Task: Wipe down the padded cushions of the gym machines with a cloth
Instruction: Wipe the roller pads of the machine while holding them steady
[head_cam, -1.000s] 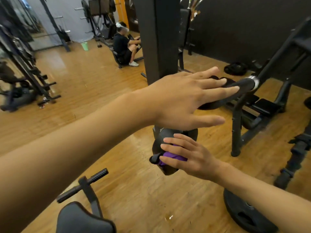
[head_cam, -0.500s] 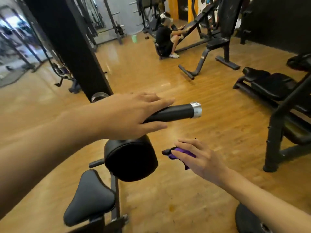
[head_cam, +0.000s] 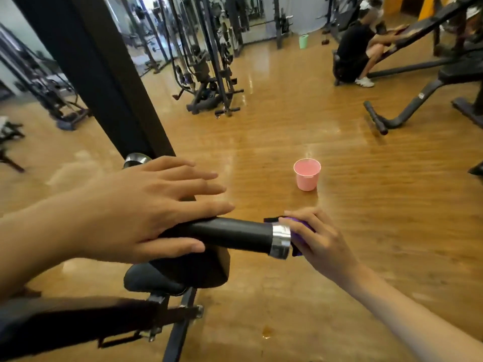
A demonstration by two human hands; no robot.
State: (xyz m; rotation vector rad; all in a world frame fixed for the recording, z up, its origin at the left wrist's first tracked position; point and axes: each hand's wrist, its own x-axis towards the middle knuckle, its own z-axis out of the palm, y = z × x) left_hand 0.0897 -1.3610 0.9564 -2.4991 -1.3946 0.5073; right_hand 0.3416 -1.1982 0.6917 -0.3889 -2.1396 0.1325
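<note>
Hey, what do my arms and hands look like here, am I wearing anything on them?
Nothing is worn on either. The left hand and right hand have no gloves or rings that show, neither wrist carries a watch or band, and no sleeve is in view up either arm.

Left hand flat on black handle; right hand holds purple cloth at its end.

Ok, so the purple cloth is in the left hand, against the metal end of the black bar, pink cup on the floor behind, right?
Not quite. The head view shows the purple cloth in the right hand, not the left; the left hand lies flat on the black bar. The rest holds: cloth against the bar's metal end, pink cup on the floor behind.
</note>
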